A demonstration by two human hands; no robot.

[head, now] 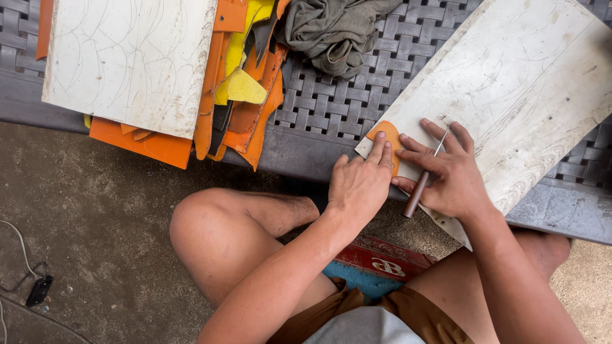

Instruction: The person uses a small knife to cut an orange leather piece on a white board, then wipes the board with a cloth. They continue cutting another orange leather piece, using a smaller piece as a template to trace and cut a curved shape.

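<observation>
Far left, on the woven grey surface (331,108): a scratched white board (127,60) lying over a heap of orange and yellow sheet offcuts (239,83), edges of the heap poking out below and to the right of it. Beside the heap, toward the top, a crumpled grey-green cloth (331,32).

Left hand (360,185) palm down, fingers straight and close together, fingertips pressing flat on a small orange piece (387,137); nothing enclosed in the grip, just holding the piece down. Forearm rising from lower left, over a bent bare knee.

Orange piece resting at the near left corner of a second, long white cutting board (523,83), which slants across the surface edge from top right down toward the lap.

Right hand (449,175) just beside the left, grip pinched around a thin knife (424,178) with a dark brown handle; blade slanting up and away, tip on the board right next to the orange piece. Index finger stretched along the tool, wrist bent, forearm coming from lower right.

Below the hands, between the thighs, a red and blue printed item (376,264) on the dirt floor.
</observation>
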